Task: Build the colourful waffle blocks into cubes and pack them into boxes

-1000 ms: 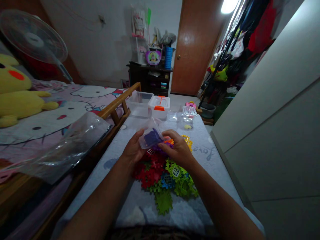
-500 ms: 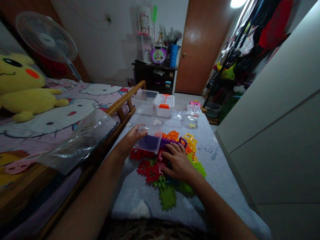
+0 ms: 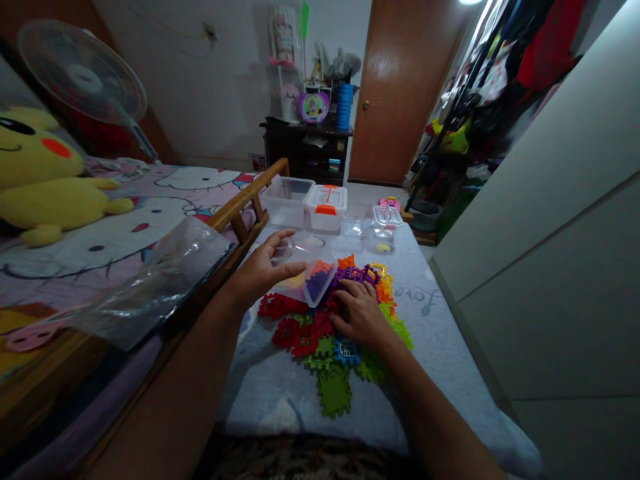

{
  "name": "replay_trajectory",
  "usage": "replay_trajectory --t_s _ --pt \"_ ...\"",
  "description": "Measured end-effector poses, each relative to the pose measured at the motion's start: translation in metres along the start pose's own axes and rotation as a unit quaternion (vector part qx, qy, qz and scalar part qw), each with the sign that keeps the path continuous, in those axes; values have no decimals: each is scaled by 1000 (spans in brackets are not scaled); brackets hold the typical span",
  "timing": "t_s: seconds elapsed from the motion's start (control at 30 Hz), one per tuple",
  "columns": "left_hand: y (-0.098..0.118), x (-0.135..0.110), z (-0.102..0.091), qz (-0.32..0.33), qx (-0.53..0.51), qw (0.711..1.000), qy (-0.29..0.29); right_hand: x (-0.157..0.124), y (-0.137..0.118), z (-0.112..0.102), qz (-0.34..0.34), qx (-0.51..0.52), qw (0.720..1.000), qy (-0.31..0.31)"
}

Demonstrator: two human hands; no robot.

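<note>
My left hand (image 3: 263, 268) grips a clear plastic box (image 3: 320, 293) by its left end, thumb on the near side and fingers behind. The box is tilted over the left part of a pile of toothed plastic building pieces. Purple and orange show in or through its clear wall; I cannot tell which. My right hand (image 3: 363, 313) lies on the pile with its fingers apart, against purple pieces (image 3: 355, 273) and red pieces (image 3: 303, 340). Around it lie orange, yellow and lime-green pieces (image 3: 400, 328), a blue window piece (image 3: 347, 350) and an olive-green piece (image 3: 334, 393).
Farther along the cloth-covered table (image 3: 425, 353) stand an open clear bin (image 3: 285, 207), a lidded box with orange clips (image 3: 325, 210) and small clear containers (image 3: 384, 233). A wooden bed rail (image 3: 240, 213) borders the left, a pale cabinet (image 3: 540, 233) the right.
The clear box has tipped and swung a little to the right in my left hand. My right hand has shifted slightly, and the blue window piece is now uncovered.
</note>
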State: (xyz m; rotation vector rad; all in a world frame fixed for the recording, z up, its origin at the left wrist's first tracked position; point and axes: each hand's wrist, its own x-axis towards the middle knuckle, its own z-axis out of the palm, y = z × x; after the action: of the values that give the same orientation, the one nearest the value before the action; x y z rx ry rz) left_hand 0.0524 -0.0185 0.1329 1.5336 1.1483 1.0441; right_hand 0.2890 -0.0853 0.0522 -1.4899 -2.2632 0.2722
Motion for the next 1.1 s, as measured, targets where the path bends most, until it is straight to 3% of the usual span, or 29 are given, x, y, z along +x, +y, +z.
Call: replay_trajectory --t_s 0.17,0.37,0.57,0.7,0.77,0.83,0.93,1.0,1.1 --pt "11 -1 7 1 -59 997 -48 1 0 -7 0 47 996 70" --pt "7 2 20 11 -131 991 -27 0 0 -23 8 149 972 181" --pt "-13 2 50 -10 -188 982 -11 -2 -7 -23 -10 263 952 159" --pt "-25 -1 64 -4 -162 986 -43 0 -13 -21 -16 274 938 212" --pt "-32 -2 56 25 -58 997 -42 -2 -11 -25 -9 263 934 241" --pt "-43 -4 35 61 125 990 19 -7 -6 -34 12 247 932 267" --pt "-73 -7 -10 10 388 910 142 -16 9 -55 57 197 929 309" --pt "-100 -10 -36 -68 447 881 138 -20 22 -70 80 138 928 338" --pt "-133 -18 -52 -101 430 893 85 -23 45 -85 109 28 928 354"
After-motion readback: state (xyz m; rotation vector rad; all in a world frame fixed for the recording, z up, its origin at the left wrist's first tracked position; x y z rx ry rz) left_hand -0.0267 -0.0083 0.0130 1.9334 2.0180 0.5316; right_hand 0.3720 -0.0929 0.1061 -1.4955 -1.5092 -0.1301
